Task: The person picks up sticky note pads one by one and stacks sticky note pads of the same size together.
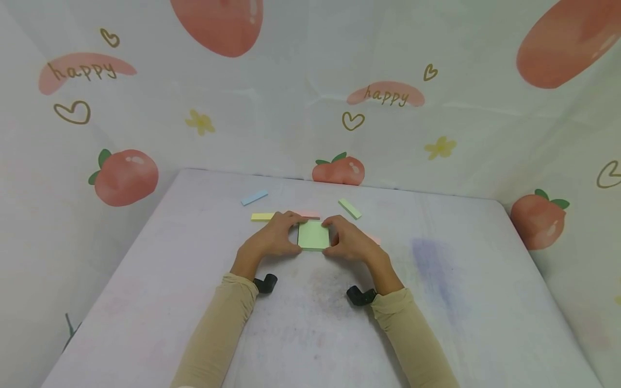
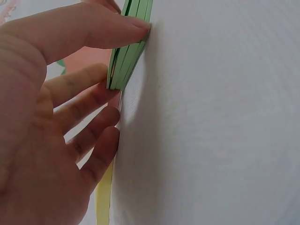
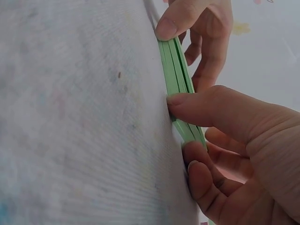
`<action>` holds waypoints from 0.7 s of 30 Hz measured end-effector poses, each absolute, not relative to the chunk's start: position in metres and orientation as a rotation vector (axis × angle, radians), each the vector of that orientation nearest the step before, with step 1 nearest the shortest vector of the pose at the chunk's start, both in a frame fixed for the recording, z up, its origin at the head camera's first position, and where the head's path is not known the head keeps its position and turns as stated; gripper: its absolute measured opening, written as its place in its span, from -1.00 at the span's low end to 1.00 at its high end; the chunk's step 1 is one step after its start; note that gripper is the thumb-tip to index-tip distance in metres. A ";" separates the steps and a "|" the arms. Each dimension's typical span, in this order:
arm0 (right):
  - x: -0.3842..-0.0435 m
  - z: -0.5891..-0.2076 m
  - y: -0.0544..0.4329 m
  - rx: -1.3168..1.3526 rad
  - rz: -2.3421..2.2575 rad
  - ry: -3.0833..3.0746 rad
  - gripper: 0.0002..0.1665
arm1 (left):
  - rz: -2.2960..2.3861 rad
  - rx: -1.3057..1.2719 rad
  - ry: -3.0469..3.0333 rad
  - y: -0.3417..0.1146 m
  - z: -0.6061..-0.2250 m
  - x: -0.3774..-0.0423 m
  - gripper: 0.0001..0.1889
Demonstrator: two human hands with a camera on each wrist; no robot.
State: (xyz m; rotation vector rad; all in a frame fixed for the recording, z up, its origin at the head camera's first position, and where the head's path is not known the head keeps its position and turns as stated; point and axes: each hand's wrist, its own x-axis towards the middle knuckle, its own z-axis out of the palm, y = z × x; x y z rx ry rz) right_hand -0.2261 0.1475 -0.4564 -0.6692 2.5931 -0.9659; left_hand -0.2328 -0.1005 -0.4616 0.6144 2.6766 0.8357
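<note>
On the desk [image 1: 301, 337], green stack [image 1: 313, 235] sits between two equally near hands, left hand [image 1: 275, 237] pinching it from nine o'clock, right hand [image 1: 353, 241] from three, top face squarish, no clear long axis, pink strip [image 1: 311, 214] near twelve.

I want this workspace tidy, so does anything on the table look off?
Yes: a bluish-purple smear stains the pale tabletop right of the right hand, with greyish smudges nearer the middle. The green stack looks undamaged.
</note>
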 end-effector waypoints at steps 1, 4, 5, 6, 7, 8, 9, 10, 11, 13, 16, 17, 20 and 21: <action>-0.226 -0.456 0.147 -0.666 -0.967 2.591 -0.24 | 0.833 0.617 2.678 -0.101 -0.461 -0.233 -0.22; -0.227 -0.456 0.148 -0.667 -0.966 2.588 -0.24 | 0.830 0.619 2.678 -0.101 -0.461 -0.233 -0.22; -0.227 -0.456 0.148 -0.663 -0.967 2.584 -0.24 | 0.833 0.620 2.677 -0.101 -0.461 -0.233 -0.22; -0.227 -0.456 0.148 -0.661 -0.967 2.581 -0.24 | 0.836 0.619 2.675 -0.101 -0.460 -0.233 -0.22; -0.227 -0.456 0.148 -0.658 -0.967 2.579 -0.23 | 0.838 0.617 2.673 -0.101 -0.460 -0.233 -0.21; -0.227 -0.455 0.148 -0.655 -0.971 2.574 -0.23 | 0.840 0.620 2.673 -0.102 -0.460 -0.233 -0.21; -0.227 -0.455 0.149 -0.655 -0.975 2.570 -0.22 | 0.846 0.618 2.670 -0.102 -0.459 -0.233 -0.20; -0.227 -0.455 0.149 -0.658 -0.979 2.567 -0.22 | 0.853 0.620 2.666 -0.102 -0.459 -0.232 -0.19; -0.226 -0.454 0.149 -0.663 -0.987 2.564 -0.21 | 0.861 0.616 2.660 -0.103 -0.458 -0.232 -0.18; -0.226 -0.453 0.150 -0.664 -1.001 2.559 -0.20 | 0.869 0.608 2.649 -0.104 -0.454 -0.231 -0.16; -0.227 -0.449 0.152 -0.633 -1.028 2.576 -0.24 | 0.881 0.583 2.638 -0.107 -0.445 -0.232 -0.16; -0.227 -0.447 0.152 -0.619 -1.042 2.582 -0.26 | 0.876 0.578 2.640 -0.108 -0.442 -0.233 -0.17; -0.230 -0.439 0.152 -0.593 -1.060 2.634 -0.35 | 0.855 0.559 2.668 -0.110 -0.434 -0.239 -0.22; -0.232 -0.436 0.152 -0.597 -1.062 2.653 -0.38 | 0.849 0.550 2.680 -0.111 -0.432 -0.241 -0.24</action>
